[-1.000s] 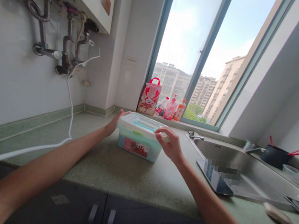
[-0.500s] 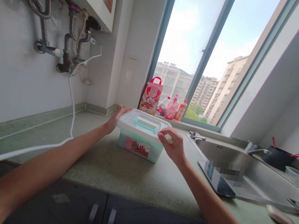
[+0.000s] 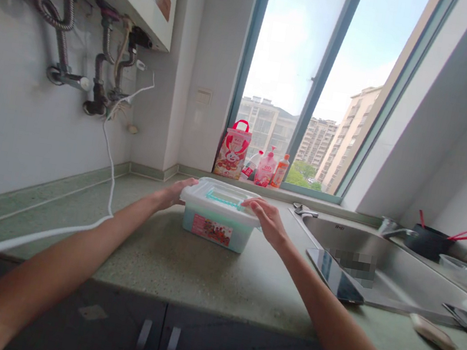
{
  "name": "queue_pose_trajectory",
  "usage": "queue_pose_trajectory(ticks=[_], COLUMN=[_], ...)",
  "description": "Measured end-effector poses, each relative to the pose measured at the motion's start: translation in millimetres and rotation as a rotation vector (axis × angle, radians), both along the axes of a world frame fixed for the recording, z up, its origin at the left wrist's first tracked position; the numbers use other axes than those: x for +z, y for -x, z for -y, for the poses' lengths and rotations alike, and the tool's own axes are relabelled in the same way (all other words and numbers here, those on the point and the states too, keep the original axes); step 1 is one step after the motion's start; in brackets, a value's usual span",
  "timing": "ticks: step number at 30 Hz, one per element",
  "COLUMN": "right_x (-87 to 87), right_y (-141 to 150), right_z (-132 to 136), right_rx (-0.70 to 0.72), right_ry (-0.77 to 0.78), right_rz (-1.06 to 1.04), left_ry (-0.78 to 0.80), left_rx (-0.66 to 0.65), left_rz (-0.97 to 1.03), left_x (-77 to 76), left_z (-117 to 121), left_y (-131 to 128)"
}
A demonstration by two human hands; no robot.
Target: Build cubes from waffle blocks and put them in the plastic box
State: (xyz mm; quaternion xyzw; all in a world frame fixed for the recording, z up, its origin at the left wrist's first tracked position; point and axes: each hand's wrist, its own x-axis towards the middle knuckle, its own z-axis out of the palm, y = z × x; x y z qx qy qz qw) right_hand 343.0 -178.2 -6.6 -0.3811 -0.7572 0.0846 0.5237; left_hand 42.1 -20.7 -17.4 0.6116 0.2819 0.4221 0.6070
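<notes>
A pale green plastic storage box [image 3: 216,229] with a white lid [image 3: 202,185] rests on the counter in front of me. The lid has a turquoise handle, and a red picture label is on the front of the box. My left hand [image 3: 176,191] grips the box's left side near the lid's rim, its fingers partly hidden behind it. At the right end, my right hand [image 3: 269,217] closes over the lid's edge, fingers lying on top and the thumb side hidden from view.
A steel sink [image 3: 387,272] lies to the right, with a dark phone-like slab [image 3: 335,276] at its edge. Beyond the box, a pink bag [image 3: 233,154] and several bottles stand by the window. A white cable [image 3: 114,179] hangs down over the left side of the counter.
My right hand has shifted from a pinch at the lid's corner to lying over its right edge. My left hand has moved lower along the box's left side.
</notes>
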Motion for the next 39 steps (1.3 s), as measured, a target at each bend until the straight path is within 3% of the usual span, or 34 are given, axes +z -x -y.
queue_pose_trajectory(ticks=[3, 5, 11, 14, 19, 23, 26, 28, 30, 34, 39], right_x=[-6.5, -10.1, -13.3, -13.0, -20.6, -35.0, -40.9, -40.5, -38.2, -34.0, -22.4], right_y=[-6.7, -7.2, -3.8, -3.3, -5.3, -10.6, -14.9, -16.7, -16.8, -11.8, -8.7], right_z=[-5.8, -7.4, -7.0, -4.4, -10.5, -34.8, -49.6, -51.7, -48.0, -33.3, -16.4], right_rx=[0.041, 0.042, 0.051, 0.063, 0.026, -0.251, -0.179, -0.071, -0.038, -0.062, -0.144], right_ry=[-0.024, -0.052, -0.091, -0.108, -0.139, -0.079, 0.150, 0.207, 0.128, -0.044, -0.031], right_rz=[-0.055, -0.089, -0.114, -0.101, -0.155, -0.573, -0.785, -0.775, -0.730, -0.489, -0.233], left_ry=[0.163, 0.162, 0.059, -0.119, -0.625, -0.747, -0.771, -0.778, -0.779, -0.763, -0.745], left_rx=[-0.152, -0.214, -0.081, -0.059, 0.004, 0.058, 0.089, 0.113, 0.132, 0.150, 0.157], left_rz=[0.030, 0.114, 0.407, 0.353, -0.018, -0.090, -0.067, -0.026, 0.006, 0.002, -0.001], left_x=[3.8, 6.9, 15.2, 13.4, 5.4, 4.1, 3.6, 2.9, 2.6, 3.3, 3.9], left_z=[7.1, 11.3, 19.7, 22.3, 19.2, 16.4, 18.2, 20.5, 22.4, 23.6, 24.3], left_y=[-6.8, -9.9, -9.2, -7.8, -3.0, -1.4, -5.2, -8.7, -11.8, -15.2, -16.9])
